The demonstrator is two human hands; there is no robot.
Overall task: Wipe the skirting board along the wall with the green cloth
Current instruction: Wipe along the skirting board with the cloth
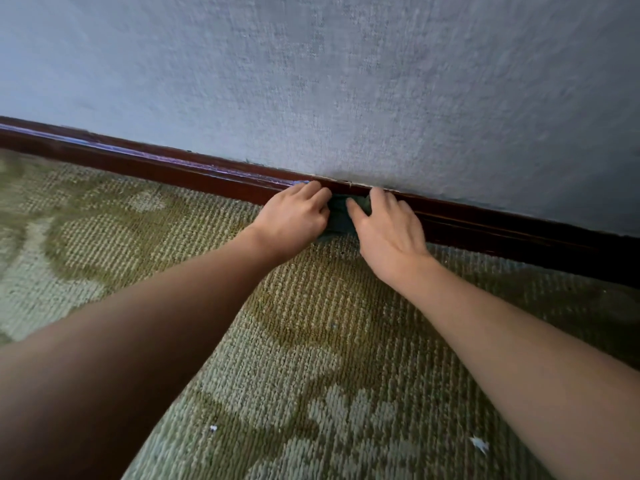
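Note:
A dark brown skirting board [145, 161] runs from upper left down to the right along the foot of a blue-grey wall [346, 81]. A dark green cloth [337, 216] is bunched against the board, mostly hidden between my hands. My left hand [294, 220] holds the cloth's left side with curled fingers, fingertips at the board's top edge. My right hand [388, 226] grips the cloth's right side, its thumb lying across the cloth.
A green patterned carpet [242, 358] covers the floor up to the board. Small white scraps [479, 444] lie on the carpet near the bottom of the view. Both forearms stretch across the carpet toward the wall.

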